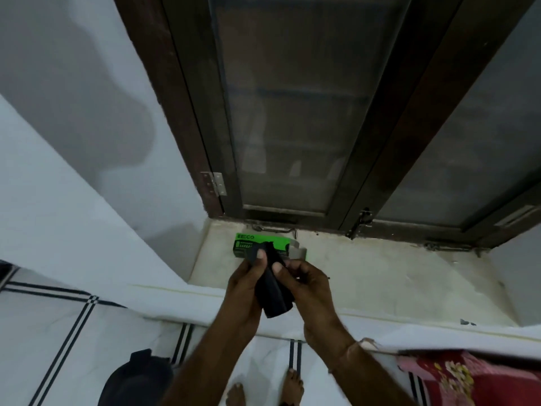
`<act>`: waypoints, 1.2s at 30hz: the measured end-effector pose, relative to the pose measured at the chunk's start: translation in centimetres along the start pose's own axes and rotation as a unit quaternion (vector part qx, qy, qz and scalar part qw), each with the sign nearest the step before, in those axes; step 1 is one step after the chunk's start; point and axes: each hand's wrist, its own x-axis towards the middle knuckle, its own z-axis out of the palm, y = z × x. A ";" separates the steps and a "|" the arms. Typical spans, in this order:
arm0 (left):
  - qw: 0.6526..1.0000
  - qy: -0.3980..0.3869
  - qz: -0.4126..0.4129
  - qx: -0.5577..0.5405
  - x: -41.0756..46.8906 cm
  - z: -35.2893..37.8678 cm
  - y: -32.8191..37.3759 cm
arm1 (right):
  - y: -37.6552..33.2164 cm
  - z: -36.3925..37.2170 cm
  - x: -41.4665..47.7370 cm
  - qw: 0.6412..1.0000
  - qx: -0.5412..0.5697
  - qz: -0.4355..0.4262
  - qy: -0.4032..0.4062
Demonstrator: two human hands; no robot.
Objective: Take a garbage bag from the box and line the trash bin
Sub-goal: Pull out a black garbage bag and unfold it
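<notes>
Bare feet (265, 391) stand on the striped tile floor (58, 332), with a dark rounded object (137, 379) at lower left. Above the sill's (380, 273) front edge, the left hand (244, 285) and right hand (307, 285) hold a black garbage bag roll (273, 297), fingers curled round it and thumbs pressing near its top. Behind it the green box (248, 244) lies near the sill's left corner, close to the window frame (366, 171). The pale sill stretches away to the right.
</notes>
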 end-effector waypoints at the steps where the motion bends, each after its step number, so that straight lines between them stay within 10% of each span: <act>1: 1.000 -0.012 -0.018 -0.015 -0.4 -0.4 0.2 | -0.2 0.3 -0.1 1.000 -0.008 0.000 0.006; 13: 0.993 -0.080 -0.086 -0.015 -5.2 -4.9 3.2 | 0.6 4.7 -3.1 0.991 0.049 0.070 0.099; 19: 0.990 -0.089 -0.106 0.000 -8.0 -7.1 3.3 | 0.9 6.5 -6.8 1.000 0.002 0.013 -0.018; 30: 0.981 -0.117 -0.154 -0.015 -9.7 -7.8 3.8 | 1.3 5.1 -6.7 0.988 -0.066 0.028 0.139; 36: 0.992 -0.076 -0.100 0.023 -9.2 -6.6 3.8 | -0.4 4.5 -7.4 0.997 -0.053 0.052 -0.006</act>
